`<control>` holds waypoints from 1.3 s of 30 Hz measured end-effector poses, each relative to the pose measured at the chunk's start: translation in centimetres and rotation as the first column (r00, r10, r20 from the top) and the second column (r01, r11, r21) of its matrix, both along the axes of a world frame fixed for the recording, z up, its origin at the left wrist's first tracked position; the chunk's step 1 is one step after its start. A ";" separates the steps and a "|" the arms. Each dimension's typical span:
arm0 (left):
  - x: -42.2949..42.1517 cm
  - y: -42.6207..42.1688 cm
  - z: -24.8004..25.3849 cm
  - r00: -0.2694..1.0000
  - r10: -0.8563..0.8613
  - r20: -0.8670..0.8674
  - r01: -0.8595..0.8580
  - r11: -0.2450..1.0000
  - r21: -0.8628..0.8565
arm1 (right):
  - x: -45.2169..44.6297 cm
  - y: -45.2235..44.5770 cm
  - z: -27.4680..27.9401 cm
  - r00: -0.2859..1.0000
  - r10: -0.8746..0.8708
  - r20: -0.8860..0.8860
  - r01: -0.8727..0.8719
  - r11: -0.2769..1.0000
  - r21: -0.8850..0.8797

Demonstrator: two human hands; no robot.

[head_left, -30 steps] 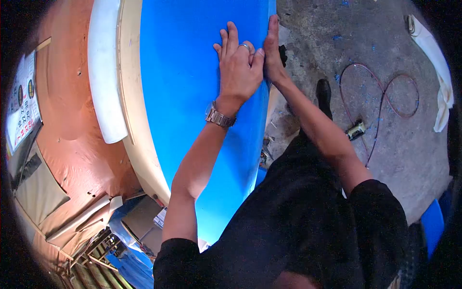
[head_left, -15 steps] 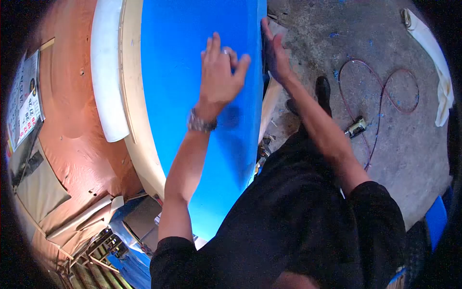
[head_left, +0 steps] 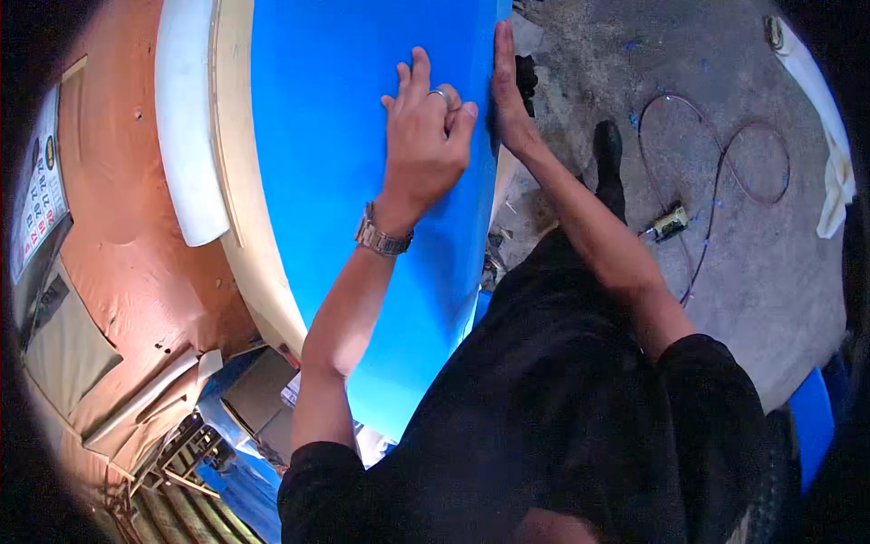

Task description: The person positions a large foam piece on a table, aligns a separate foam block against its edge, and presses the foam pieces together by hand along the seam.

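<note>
A large blue panel with a smooth face runs from the top of the view down to my body. Over its right part is my left hand, with several fingers spread, one finger with a ring bent near the thumb, and nothing visible in it. A metal watch is on that wrist. My right hand lies flat along the panel's right edge, fingers stretched out and palm turned toward it. The underside of my left hand is hidden.
Left of the panel are a pale wooden edge, a white curved strip and an orange-brown sheet. On the concrete floor at right lie a thin looped hose, a small tool and a white roll of material.
Compared with a second ago, my left hand is farther left and slightly lower on the panel. My right hand was tilted off the edge half a second ago and now lies along it again.
</note>
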State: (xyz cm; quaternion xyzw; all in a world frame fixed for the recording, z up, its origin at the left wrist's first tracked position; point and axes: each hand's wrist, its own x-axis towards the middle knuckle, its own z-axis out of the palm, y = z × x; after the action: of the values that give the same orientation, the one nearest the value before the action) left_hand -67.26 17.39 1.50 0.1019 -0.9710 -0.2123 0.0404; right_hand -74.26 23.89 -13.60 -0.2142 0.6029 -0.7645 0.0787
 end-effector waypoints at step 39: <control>-1.2 2.1 -1.9 0.959 -0.122 0.257 0.229 0.867 -0.442 | -3.5 0.9 2.7 0.978 0.148 0.144 -0.173 0.969 0.179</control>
State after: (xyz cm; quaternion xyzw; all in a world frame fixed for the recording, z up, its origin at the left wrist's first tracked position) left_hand -68.46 19.47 -0.39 0.0230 -0.9970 0.0375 -0.0635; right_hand -77.74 24.82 -10.86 -0.2036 0.6474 -0.7068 0.1996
